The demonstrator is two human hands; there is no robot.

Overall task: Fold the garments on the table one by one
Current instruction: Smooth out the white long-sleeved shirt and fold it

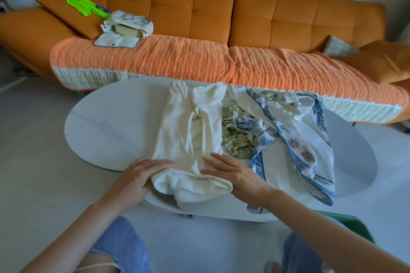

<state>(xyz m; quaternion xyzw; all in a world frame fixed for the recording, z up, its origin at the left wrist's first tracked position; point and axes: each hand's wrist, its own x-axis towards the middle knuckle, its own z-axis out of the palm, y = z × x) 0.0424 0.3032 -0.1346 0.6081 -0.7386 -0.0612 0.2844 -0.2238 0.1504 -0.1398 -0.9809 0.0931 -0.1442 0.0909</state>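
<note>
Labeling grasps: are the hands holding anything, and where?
Nothing gripped. Left hand and right hand lie flat, fingers extended, on the near folded end of the cream knit garment.

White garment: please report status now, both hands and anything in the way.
Left hand and right hand open, flat on white garment, near end. Sides folded in, lengthwise. Unfolded patterned garments touch its right edge.

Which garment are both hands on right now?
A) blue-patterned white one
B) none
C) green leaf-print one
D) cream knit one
D: the left hand and right hand rest flat on the near end of the cream knit garment; the blue-patterned garment and green leaf-print garment lie untouched to its right.
</note>
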